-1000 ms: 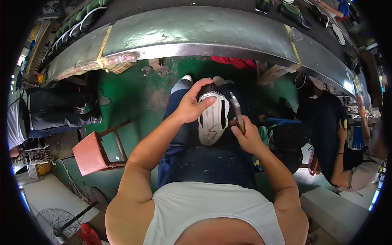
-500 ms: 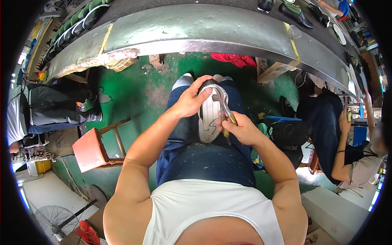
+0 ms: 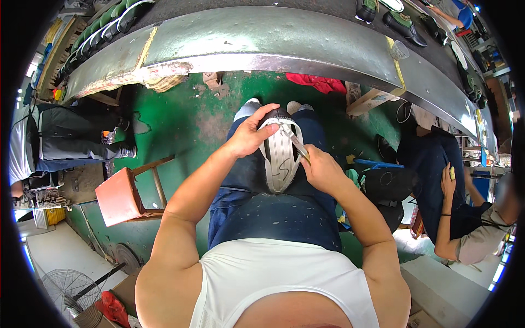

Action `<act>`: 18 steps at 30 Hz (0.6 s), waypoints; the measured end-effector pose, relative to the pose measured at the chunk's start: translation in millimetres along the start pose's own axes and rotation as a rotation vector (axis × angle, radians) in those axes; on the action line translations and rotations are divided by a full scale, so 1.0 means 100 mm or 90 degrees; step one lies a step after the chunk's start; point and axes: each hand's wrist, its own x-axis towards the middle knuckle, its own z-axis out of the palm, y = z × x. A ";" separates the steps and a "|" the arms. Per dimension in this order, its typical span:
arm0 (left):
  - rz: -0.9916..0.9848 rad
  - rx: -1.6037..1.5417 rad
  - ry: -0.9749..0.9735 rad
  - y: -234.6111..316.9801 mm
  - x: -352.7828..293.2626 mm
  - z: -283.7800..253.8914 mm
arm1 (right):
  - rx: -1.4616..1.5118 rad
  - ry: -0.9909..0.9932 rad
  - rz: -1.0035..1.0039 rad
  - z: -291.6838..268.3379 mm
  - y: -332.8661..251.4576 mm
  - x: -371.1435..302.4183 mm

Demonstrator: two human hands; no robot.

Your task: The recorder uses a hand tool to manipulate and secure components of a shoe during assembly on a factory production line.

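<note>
Sole side up, a shoe upper on a last (image 3: 277, 158) rests across my lap, its dark toe end pointing away from me. A pale edge runs around its white bottom, which carries a dark pen mark. My left hand (image 3: 253, 134) is closed on the toe end, thumb pressed on the bottom near the edge. In my right hand (image 3: 322, 169) is a pair of metal pliers (image 3: 294, 142) with a yellowish handle. The tips of the pliers reach the edge near the toe, on the right side; their exact bite is too small to tell.
A long metal-edged bench (image 3: 262, 41) crosses ahead, with shoes (image 3: 402, 24) on it. To the left stand a red-topped stool (image 3: 117, 198) and a person in dark trousers (image 3: 76, 131). Another person (image 3: 454, 202) sits at the right. A fan (image 3: 74, 290) stands lower left.
My right hand and the pliers have turned so the tips point up-left at the toe edge. The shoe's bottom has shifted slightly left; my left hand stays at the toe.
</note>
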 end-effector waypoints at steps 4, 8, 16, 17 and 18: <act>-0.087 -0.118 0.061 0.10 -0.02 0.14 | -0.212 -0.058 0.085 -0.09 -0.28 -0.09; -0.083 -0.126 0.122 0.06 0.02 0.22 | -0.201 -0.058 0.104 -0.19 -0.37 -0.12; 0.075 0.130 -0.007 0.36 -0.23 0.17 | 0.269 0.002 0.124 -0.38 -0.22 -0.45; 0.069 0.126 -0.014 0.37 -0.25 0.23 | 0.291 0.041 0.154 -0.34 -0.17 -0.41; 0.070 0.142 0.007 0.37 -0.24 0.29 | 0.271 0.092 0.129 -0.27 -0.11 -0.33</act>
